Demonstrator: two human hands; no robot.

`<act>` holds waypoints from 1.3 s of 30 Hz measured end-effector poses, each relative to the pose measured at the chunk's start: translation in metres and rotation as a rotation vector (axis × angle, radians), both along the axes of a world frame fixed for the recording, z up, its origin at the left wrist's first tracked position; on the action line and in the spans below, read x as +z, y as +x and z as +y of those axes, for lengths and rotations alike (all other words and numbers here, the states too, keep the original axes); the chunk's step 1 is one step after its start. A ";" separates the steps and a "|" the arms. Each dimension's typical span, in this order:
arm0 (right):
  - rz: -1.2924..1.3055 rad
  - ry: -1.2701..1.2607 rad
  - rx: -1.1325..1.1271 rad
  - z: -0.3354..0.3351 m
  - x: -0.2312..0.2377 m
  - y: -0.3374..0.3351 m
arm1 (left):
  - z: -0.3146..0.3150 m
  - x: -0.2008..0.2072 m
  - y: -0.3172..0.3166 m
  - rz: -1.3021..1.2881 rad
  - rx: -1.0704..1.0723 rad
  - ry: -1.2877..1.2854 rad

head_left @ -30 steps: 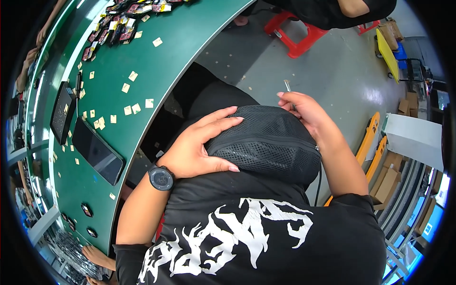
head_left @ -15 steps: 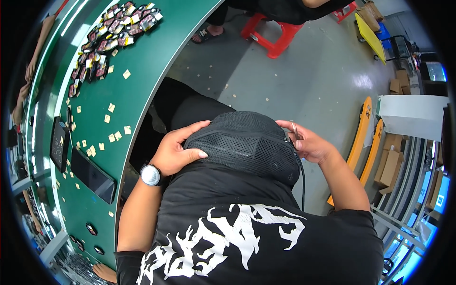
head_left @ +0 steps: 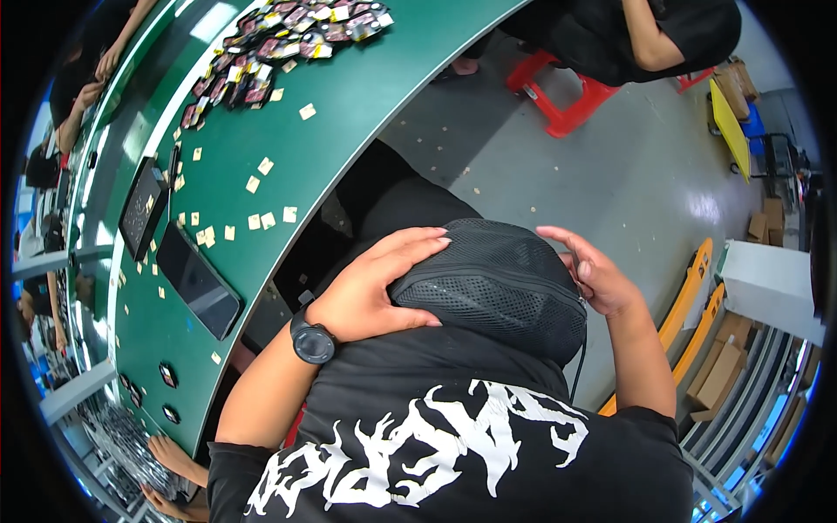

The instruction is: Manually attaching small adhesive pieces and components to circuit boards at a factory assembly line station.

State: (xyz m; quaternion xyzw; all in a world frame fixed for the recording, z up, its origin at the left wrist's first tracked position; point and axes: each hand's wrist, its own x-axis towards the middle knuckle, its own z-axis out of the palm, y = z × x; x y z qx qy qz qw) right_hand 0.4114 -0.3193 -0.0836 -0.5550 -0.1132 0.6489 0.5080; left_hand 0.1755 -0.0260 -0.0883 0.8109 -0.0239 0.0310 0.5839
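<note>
A black mesh pouch point(head_left: 497, 292) with a zipper seam rests on my lap against my black T-shirt. My left hand point(head_left: 375, 288) grips its left end, fingers over the top and thumb along the near side; a black watch is on that wrist. At the pouch's right end is my right hand point(head_left: 602, 275), its index finger stretched out and the other fingers curled close to the zipper's end. What those curled fingers pinch is too small to make out. A thin black cord point(head_left: 579, 370) hangs down below that end.
The green table point(head_left: 349, 131) at left bears a heap of small packaged items point(head_left: 279, 44), scattered pale squares, a dark tablet-like device point(head_left: 199, 281) and a black box point(head_left: 144, 209). Beyond my knees are a red stool point(head_left: 562, 105) and another person. A yellow pallet jack point(head_left: 689, 305) stands right.
The view has turned, so the table and stool sit farther right. My left hand has slid further over the pouch's top. The index finger of my right hand has straightened off the pouch.
</note>
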 end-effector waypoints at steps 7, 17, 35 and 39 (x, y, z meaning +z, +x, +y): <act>-0.485 0.012 0.240 0.049 0.036 -0.001 | 0.023 0.005 0.008 0.213 0.003 -0.038; -0.597 0.043 0.296 0.035 0.032 -0.001 | 0.005 0.002 0.007 -0.300 -0.037 0.485; -1.473 0.051 0.542 0.082 0.103 -0.067 | 0.027 0.070 0.048 -0.167 -0.265 0.692; -1.334 -0.005 0.442 0.067 0.102 -0.041 | 0.025 0.075 0.068 -0.082 -0.318 0.612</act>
